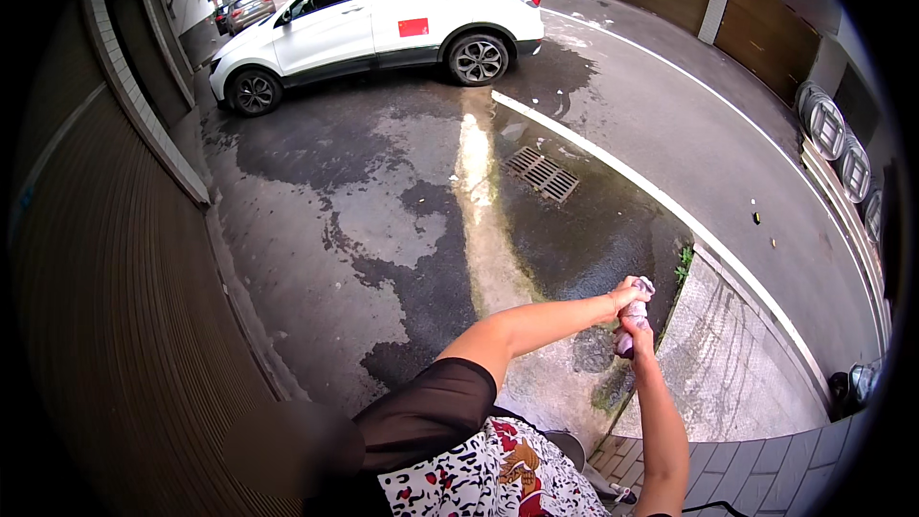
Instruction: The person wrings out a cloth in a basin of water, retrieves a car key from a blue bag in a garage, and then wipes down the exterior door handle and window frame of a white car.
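— Wet asphalt (383,220), white car (378,19) far beyond the drain grate (542,174)?
— Yes. Nearer than the grate, left hand (627,299) and right hand (636,333) both clamp a twisted pale cloth (634,314).

white car (378,14) up in the top middle of the frame, with a red rectangle on its door and dark tinted windows. The pavement (383,220) is grey asphalt blotched with darker wet patches, and a white painted line (651,196) runs diagonally toward the lower right. Rolling shutters (105,306) down the left side are brown. The cloth (634,316) gripped in both hands (centre right) looks pale lilac and white. Bottom centre: a black sheer sleeve (431,412) over a white garment (498,479) printed with red and black shapes.
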Demonstrator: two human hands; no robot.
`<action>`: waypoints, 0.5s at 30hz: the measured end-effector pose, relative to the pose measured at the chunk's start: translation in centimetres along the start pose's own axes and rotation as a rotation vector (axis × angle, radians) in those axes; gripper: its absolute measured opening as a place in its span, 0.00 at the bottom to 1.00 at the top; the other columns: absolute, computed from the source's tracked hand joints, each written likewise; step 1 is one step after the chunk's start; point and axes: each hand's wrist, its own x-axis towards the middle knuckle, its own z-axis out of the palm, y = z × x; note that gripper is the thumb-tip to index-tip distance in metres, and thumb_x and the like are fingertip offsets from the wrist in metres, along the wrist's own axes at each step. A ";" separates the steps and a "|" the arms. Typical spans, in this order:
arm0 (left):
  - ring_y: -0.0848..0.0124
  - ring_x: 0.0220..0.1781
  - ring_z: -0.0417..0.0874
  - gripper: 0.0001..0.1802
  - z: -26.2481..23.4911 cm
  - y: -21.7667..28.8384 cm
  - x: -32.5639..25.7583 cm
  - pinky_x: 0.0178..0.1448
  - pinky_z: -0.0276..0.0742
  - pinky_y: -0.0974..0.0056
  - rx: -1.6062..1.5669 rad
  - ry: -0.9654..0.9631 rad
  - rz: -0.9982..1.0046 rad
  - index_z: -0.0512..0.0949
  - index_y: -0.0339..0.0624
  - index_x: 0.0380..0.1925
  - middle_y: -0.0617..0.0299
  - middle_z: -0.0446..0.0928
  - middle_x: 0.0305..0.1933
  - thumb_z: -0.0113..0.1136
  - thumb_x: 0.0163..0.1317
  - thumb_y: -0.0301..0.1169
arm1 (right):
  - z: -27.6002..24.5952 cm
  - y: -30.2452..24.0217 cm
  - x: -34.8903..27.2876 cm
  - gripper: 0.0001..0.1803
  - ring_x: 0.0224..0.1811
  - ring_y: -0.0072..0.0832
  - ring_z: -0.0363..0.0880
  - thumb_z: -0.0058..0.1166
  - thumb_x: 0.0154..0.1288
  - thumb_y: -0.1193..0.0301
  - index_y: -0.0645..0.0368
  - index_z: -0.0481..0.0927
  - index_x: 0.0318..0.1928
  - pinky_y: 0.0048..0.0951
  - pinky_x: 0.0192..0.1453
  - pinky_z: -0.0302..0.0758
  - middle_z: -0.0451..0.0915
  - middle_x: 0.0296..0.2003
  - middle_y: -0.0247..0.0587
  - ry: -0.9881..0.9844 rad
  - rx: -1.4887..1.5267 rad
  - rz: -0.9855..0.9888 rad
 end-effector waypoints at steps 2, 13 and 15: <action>0.60 0.64 0.59 0.56 -3.5 0.6 -3.7 0.63 0.60 0.59 0.238 -0.332 0.197 0.40 0.39 0.67 0.50 0.57 0.61 0.66 0.41 0.32 | 1.2 -3.2 -3.5 0.17 0.27 0.34 0.75 0.49 0.61 0.59 0.57 0.72 0.44 0.32 0.25 0.72 0.78 0.30 0.45 -0.240 0.454 0.377; 0.48 0.59 0.64 0.44 -6.2 6.0 -11.4 0.59 0.66 0.56 1.374 -0.582 0.904 0.61 0.38 0.54 0.43 0.62 0.54 0.67 0.30 0.21 | 3.6 -4.5 -6.2 0.28 0.25 0.32 0.70 0.54 0.56 0.57 0.53 0.64 0.54 0.27 0.23 0.66 0.75 0.35 0.50 -0.895 0.668 0.731; 0.50 0.56 0.66 0.33 -5.9 6.4 -11.3 0.57 0.67 0.56 1.600 -0.601 0.772 0.66 0.35 0.46 0.45 0.66 0.48 0.65 0.33 0.22 | 3.3 -4.3 -5.2 0.29 0.27 0.33 0.72 0.58 0.54 0.58 0.54 0.64 0.54 0.28 0.24 0.67 0.75 0.36 0.49 -0.924 0.547 0.673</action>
